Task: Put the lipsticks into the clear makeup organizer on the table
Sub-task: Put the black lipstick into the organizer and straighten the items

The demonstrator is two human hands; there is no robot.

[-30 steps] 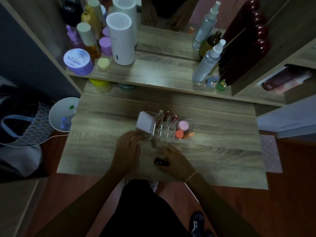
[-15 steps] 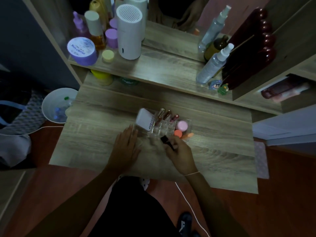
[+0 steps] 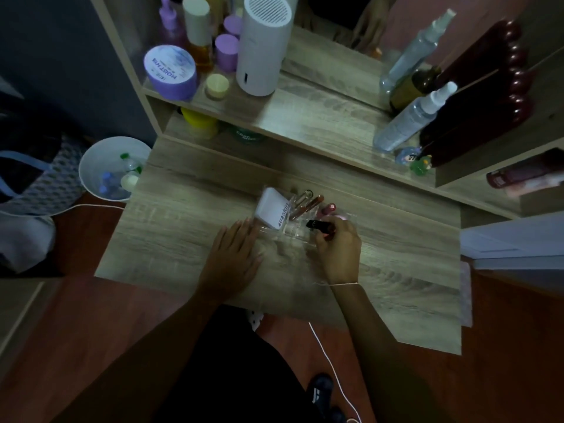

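right hand point(image 3: 337, 250): fingers pinch lipstick point(image 3: 319, 225) | long axis near-level, over organizer point(image 3: 297, 232) | left hand point(image 3: 233, 254): flat, empty, on worktop point(image 3: 183, 239)

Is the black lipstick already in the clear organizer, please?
Not yet. The right hand holds the black lipstick tilted just above the organizer.

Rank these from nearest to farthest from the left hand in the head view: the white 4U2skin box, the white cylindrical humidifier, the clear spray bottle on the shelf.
Measured from the left hand, flat on the table:
1. White 4U2skin box, just beyond the fingertips, at the organizer's left end.
2. White cylindrical humidifier, straight ahead on the upper shelf.
3. Clear spray bottle, far right on the shelf.
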